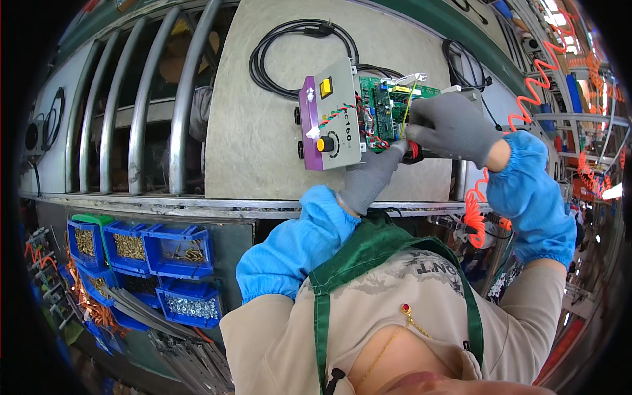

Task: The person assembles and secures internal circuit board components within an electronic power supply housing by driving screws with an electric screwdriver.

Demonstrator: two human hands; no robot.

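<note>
An open electrical unit lies on the work surface. Its grey front panel [342, 112] has a purple edge [310, 122], a yellow rocker switch [326, 87] and a yellow-tipped knob [325, 143]. Behind the panel are green circuit boards [378, 105] and a yellow-green wire [408, 108]. My left hand [370, 179], in a grey glove, reaches to the near side of the boards with its fingers closed beside red wires [413, 150]. Over the right end of the unit, my gloved right hand [454, 126] has curled fingers close to those wires. Both hands' fingertips are partly hidden, so what they grip is unclear.
A coiled black cable [257, 62] lies behind the unit, and another black cable [454, 56] is at the back right. Metal rollers [184, 99] stand left. Blue bins [176, 253] of small hardware sit lower left. Orange coiled hoses [474, 220] hang at right.
</note>
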